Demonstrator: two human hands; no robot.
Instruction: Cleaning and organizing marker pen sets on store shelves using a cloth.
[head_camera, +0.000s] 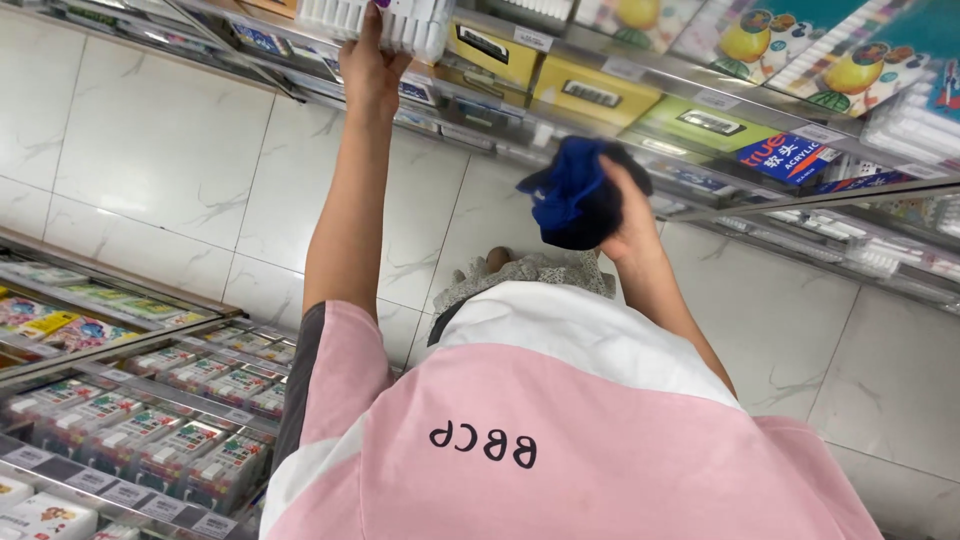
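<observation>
My left hand (372, 62) reaches out to the shelf and grips the lower edge of a white ribbed pack of pens (378, 20) that stands among the stock. My right hand (628, 205) is held lower and nearer my body, closed around a bunched blue and dark cloth (570, 200). The cloth hangs in front of the lower shelf edge and touches nothing else. My pink and white shirt (540, 420) fills the bottom of the view.
The shelf rack (700, 100) ahead holds yellow boxes (590, 92), a green box (705, 122), a blue box (790, 155) and fruit-printed sets (790, 40). Another rack (130, 400) at lower left carries boxed paint sets. White marble-look floor tiles (160, 140) lie between them.
</observation>
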